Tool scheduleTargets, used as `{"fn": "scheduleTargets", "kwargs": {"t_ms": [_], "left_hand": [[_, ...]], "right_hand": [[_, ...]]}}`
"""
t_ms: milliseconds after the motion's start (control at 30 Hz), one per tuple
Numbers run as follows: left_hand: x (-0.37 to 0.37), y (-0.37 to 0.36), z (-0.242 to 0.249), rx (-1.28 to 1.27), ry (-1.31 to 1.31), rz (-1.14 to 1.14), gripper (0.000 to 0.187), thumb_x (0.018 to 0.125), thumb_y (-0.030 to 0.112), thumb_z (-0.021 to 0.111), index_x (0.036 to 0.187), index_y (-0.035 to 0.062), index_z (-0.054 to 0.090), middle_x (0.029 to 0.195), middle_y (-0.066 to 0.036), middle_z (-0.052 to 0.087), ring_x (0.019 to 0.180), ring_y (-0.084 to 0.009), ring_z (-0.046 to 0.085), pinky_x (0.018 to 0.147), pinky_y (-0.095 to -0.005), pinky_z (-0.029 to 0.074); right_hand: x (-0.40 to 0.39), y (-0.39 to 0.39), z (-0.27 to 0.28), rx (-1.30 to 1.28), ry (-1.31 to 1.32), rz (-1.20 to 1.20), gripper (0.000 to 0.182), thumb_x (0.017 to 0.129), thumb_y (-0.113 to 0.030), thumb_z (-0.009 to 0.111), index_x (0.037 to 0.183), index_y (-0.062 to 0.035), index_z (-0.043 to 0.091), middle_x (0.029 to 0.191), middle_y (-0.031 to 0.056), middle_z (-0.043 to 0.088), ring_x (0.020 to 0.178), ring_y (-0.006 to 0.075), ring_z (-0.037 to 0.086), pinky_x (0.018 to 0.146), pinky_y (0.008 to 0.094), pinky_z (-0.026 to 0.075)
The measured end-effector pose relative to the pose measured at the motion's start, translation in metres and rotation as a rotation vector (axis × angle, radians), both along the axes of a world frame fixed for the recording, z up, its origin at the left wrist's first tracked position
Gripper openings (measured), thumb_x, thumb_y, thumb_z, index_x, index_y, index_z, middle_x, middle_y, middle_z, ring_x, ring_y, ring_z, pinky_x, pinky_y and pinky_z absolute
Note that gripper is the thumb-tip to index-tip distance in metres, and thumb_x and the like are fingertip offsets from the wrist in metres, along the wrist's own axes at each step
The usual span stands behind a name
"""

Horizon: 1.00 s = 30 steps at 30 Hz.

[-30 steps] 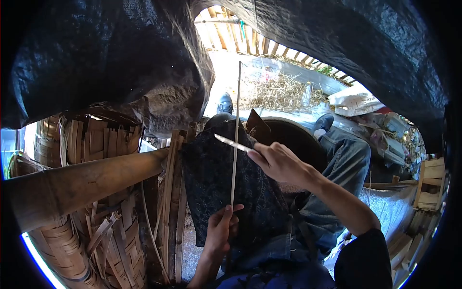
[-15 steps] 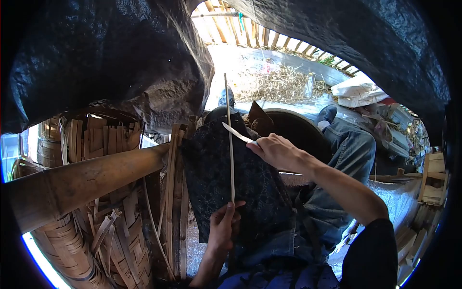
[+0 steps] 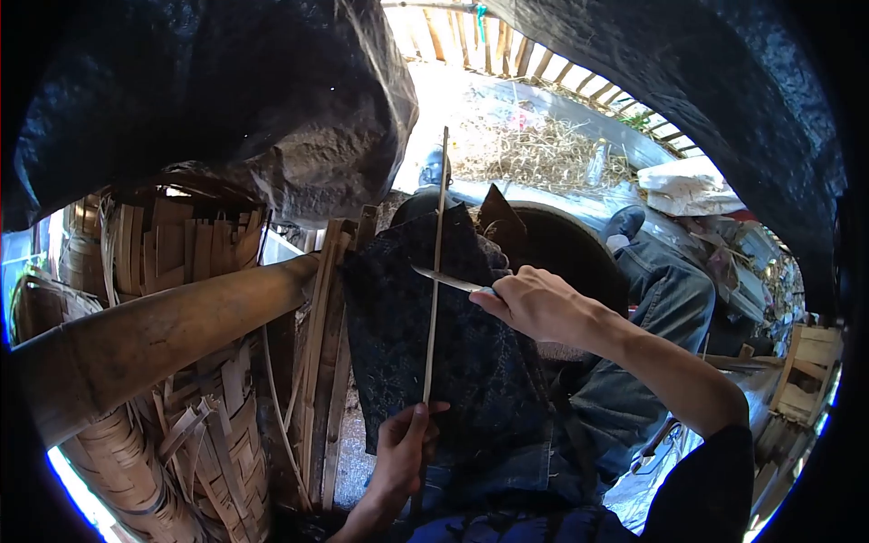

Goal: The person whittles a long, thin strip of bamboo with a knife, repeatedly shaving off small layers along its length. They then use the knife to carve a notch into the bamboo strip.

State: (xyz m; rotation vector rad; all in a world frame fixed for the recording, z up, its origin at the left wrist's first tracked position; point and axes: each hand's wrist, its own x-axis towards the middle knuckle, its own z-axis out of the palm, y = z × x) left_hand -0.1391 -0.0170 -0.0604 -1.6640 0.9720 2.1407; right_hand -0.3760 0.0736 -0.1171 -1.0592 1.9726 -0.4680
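My left hand (image 3: pixel 403 448) is closed around the lower part of a thin pale bamboo strip (image 3: pixel 433 339), thumb on top. The strip stands lengthwise over a dark patterned cloth (image 3: pixel 385 290) spread on my lap, its far end beyond the cloth. My right hand (image 3: pixel 548 306) grips a knife, its handle mostly hidden in the fingers. The curved knife blade (image 3: pixel 448 281) points left and crosses the strip near its middle, apparently touching it.
A thick bamboo pole (image 3: pixel 172 326) juts in from the left, above woven bamboo baskets (image 3: pixel 127 462). Dark plastic sheeting (image 3: pixel 217 100) hangs overhead. Straw (image 3: pixel 543 149) and a white sack (image 3: pixel 688 185) lie on the ground ahead. A wooden crate (image 3: pixel 804 371) stands at the right.
The knife has slid down along the strip toward me, and its blade has turned flatter. My left hand and the strip's lower end sit slightly lower and further left. The view has shifted a little.
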Motion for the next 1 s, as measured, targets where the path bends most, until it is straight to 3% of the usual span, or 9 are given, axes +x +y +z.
{"fn": "scheduleTargets", "kwargs": {"t_ms": [133,267,333,500,567,700,833,933,1000], "left_hand": [[0.0,0.005,-0.003,-0.005,-0.001,0.006,0.029,0.096,0.023,0.044,0.104,-0.0009,0.058,0.059,0.007,0.035,0.046,-0.0004,0.026,0.04,-0.0179,0.02],[-0.003,0.007,-0.002,-0.026,-0.039,-0.028,0.028,0.096,0.025,0.045,0.102,0.0009,0.059,0.059,0.007,0.033,0.046,-0.0018,0.025,0.041,-0.019,0.02],[-0.002,0.007,-0.003,-0.025,-0.029,0.011,0.029,0.096,0.024,0.045,0.103,-0.0007,0.058,0.059,0.007,0.034,0.046,-0.0001,0.025,0.04,-0.018,0.019],[0.001,0.007,-0.005,-0.016,0.009,0.012,0.028,0.096,0.025,0.045,0.101,0.0005,0.059,0.059,0.007,0.033,0.046,-0.0011,0.026,0.041,-0.0184,0.02],[0.002,0.009,-0.005,0.002,0.012,-0.002,0.027,0.095,0.025,0.046,0.1,0.0018,0.059,0.059,0.007,0.032,0.047,-0.0018,0.027,0.042,-0.0188,0.022],[0.002,0.006,-0.004,0.044,-0.011,-0.004,0.027,0.095,0.025,0.046,0.099,0.0016,0.059,0.058,0.007,0.031,0.047,-0.0018,0.027,0.042,-0.0191,0.022],[0.003,0.004,-0.005,0.036,-0.002,0.028,0.029,0.096,0.023,0.044,0.103,-0.0015,0.058,0.057,0.007,0.032,0.046,-0.0011,0.026,0.041,-0.0189,0.021],[0.008,0.006,-0.006,0.056,0.041,0.016,0.029,0.096,0.023,0.044,0.103,-0.0014,0.058,0.057,0.007,0.032,0.046,-0.0012,0.026,0.041,-0.0189,0.021],[0.009,0.006,-0.006,0.052,0.031,0.022,0.029,0.096,0.022,0.044,0.103,-0.0016,0.058,0.057,0.007,0.032,0.045,-0.0013,0.026,0.04,-0.019,0.021]], "right_hand": [[0.0,0.002,-0.009,-0.074,0.082,-0.007,0.062,0.095,-0.042,0.039,0.052,0.0001,0.055,0.043,0.0152,0.049,0.04,0.0284,0.055,0.041,0.039,0.046],[-0.003,0.001,-0.005,-0.009,0.023,-0.029,0.055,0.094,-0.039,0.043,0.055,-0.0012,0.052,0.045,0.0171,0.048,0.042,0.031,0.056,0.043,0.0391,0.046],[0.009,0.004,-0.018,-0.104,0.148,-0.01,0.053,0.093,-0.039,0.045,0.056,-0.0016,0.052,0.043,0.0147,0.048,0.041,0.0299,0.055,0.04,0.0378,0.045],[0.015,0.001,-0.031,-0.125,0.128,-0.042,0.052,0.094,-0.037,0.045,0.056,-0.0023,0.051,0.041,0.0134,0.047,0.038,0.0289,0.054,0.039,0.0364,0.045],[0.007,-0.008,-0.033,-0.134,0.086,-0.163,0.06,0.096,-0.04,0.038,0.051,-0.0026,0.052,0.041,0.0118,0.049,0.039,0.0246,0.055,0.039,0.0365,0.047],[-0.015,-0.027,-0.049,-0.151,0.117,-0.12,0.06,0.097,-0.039,0.034,0.05,-0.0041,0.047,0.04,0.0108,0.046,0.036,0.0232,0.052,0.041,0.0378,0.045],[-0.026,-0.034,-0.054,-0.073,0.089,-0.054,0.06,0.097,-0.039,0.033,0.051,-0.0032,0.047,0.041,0.01,0.045,0.035,0.0228,0.049,0.041,0.0389,0.044],[-0.033,-0.041,-0.059,-0.137,0.163,-0.132,0.062,0.097,-0.04,0.033,0.05,-0.0027,0.046,0.041,0.0094,0.044,0.035,0.0219,0.048,0.042,0.0391,0.044],[-0.038,-0.045,-0.059,-0.068,0.048,-0.131,0.063,0.097,-0.041,0.032,0.05,-0.0021,0.045,0.042,0.0097,0.045,0.036,0.0221,0.049,0.043,0.0392,0.045]]}}
